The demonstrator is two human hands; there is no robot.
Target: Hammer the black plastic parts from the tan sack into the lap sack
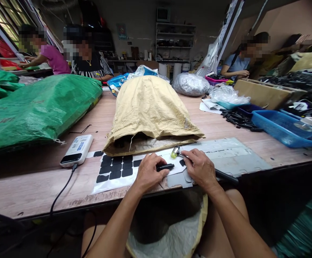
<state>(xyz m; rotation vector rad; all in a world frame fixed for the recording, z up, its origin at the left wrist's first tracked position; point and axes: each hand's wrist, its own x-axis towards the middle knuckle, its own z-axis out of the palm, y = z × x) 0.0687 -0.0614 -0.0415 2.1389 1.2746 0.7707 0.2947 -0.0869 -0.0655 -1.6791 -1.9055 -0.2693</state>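
Observation:
My left hand [149,171] is closed around a short black cylindrical part [168,166] that lies low over the work surface. In my right hand [201,167] is a small hammer [174,152] with a yellowish head, its black handle running back under the palm. The hammer head is just above and beyond the black part, apart from it. Beside my left hand lies a white sheet [98,181] bearing several black rounded-square stickers [115,175]. A worn grey plate [236,154] extends to the right of my hands.
A beige sack [150,107] lies mouth toward me; another sack [169,242] hangs open below the table edge. A power bank [78,148] with a cable and a green sack [43,107] are left. Right stands a blue tray [282,130] near black parts [239,120]. Several people sit beyond.

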